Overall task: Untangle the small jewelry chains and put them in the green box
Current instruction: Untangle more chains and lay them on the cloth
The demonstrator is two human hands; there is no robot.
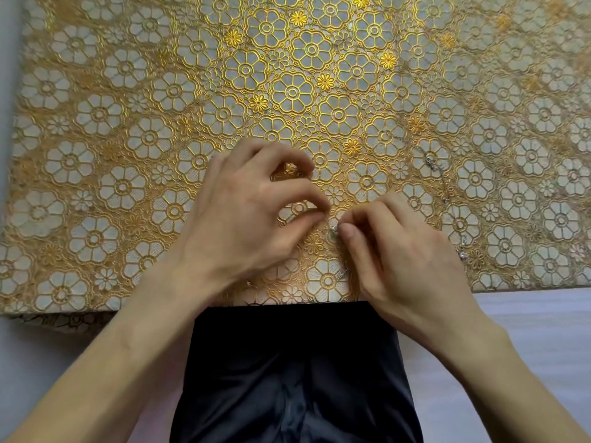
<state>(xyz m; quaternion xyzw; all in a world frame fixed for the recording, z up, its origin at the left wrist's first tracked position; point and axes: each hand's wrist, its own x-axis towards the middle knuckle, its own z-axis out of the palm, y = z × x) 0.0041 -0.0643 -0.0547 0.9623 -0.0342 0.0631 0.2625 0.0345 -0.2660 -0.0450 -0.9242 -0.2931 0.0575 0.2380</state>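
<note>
Two hands at one knot: my right hand (406,251) pinches the silver chain (333,229) on the gold tablecloth (96,123); left hand (249,212) curls beside it, hold unclear. Step: untangling. Next: tease links apart gently. Green box unseen.

gold floral cloth (287,91) covers the table (64,310), thin silver chains (432,165) lying on it.
</note>
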